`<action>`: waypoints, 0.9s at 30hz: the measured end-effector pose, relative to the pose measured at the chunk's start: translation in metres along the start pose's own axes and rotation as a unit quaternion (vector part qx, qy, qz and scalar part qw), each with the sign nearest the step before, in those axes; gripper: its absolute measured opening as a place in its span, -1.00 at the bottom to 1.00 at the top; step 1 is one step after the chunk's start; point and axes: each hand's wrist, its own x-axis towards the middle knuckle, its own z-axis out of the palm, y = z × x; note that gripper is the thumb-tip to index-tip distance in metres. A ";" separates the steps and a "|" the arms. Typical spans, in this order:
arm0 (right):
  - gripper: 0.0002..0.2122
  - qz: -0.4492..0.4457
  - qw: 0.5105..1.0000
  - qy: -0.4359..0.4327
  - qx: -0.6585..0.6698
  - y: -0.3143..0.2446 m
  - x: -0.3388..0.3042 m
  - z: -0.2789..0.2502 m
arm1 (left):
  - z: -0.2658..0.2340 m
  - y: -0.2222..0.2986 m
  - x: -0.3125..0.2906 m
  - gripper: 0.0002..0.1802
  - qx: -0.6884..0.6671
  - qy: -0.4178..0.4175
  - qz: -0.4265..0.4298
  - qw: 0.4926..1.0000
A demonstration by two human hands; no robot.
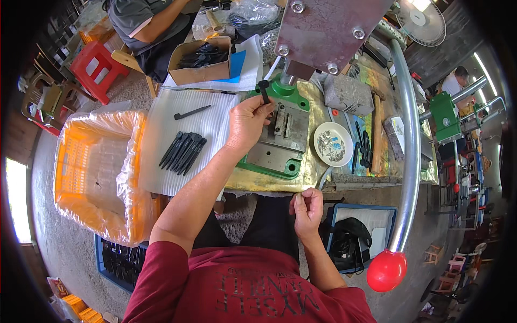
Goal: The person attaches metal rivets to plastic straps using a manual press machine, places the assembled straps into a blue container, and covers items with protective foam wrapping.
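Observation:
My left hand (pixel 249 123) pinches a black stake-like piece (pixel 264 92) with a broad head, held upright over the green-based hand press (pixel 285 141). Beside it lies the press's metal fixture block (pixel 284 125). My right hand (pixel 307 211) is closed in a pinch just off the table's front edge; whatever its fingers hold is too small or hidden to name. On white foam sheeting (pixel 156 121) to the left, several similar black pieces (pixel 183 153) lie in a row. One more black piece (pixel 192 112) rests apart behind them. A white dish (pixel 333 144) of small metal parts sits right of the press.
The press's lever with a red knob (pixel 386 271) hangs at my right. An orange plastic-lined crate (pixel 99 167) stands left. Behind are a cardboard box (pixel 199 60) of black parts and a seated person (pixel 142 27). A blue-rimmed bin (pixel 362 237) sits below right.

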 end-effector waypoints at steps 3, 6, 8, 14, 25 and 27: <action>-0.90 -0.007 1.000 0.001 -0.002 0.001 -0.001 -0.001 | 0.000 -0.001 0.000 -0.87 0.001 0.005 0.000 1.000; -0.90 -0.007 1.000 0.004 0.001 0.003 -0.002 -0.002 | 0.000 -0.004 0.001 -0.87 -0.005 0.009 -0.002 1.000; -0.90 -0.008 1.000 0.004 -0.001 0.004 -0.003 -0.002 | 0.001 -0.003 0.000 -0.87 -0.002 0.012 -0.002 1.000; -0.91 -0.003 1.000 0.008 -0.015 0.000 -0.002 -0.003 | 0.002 -0.003 0.002 -0.88 0.011 0.002 0.007 1.000; -0.89 -0.199 0.974 0.096 -0.050 -0.057 0.031 -0.025 | -0.002 0.010 0.004 -0.86 0.185 -0.047 0.175 0.966; -0.86 -0.241 0.964 0.106 -0.022 -0.084 0.034 -0.026 | -0.001 0.006 0.005 -0.86 0.171 -0.042 0.209 0.962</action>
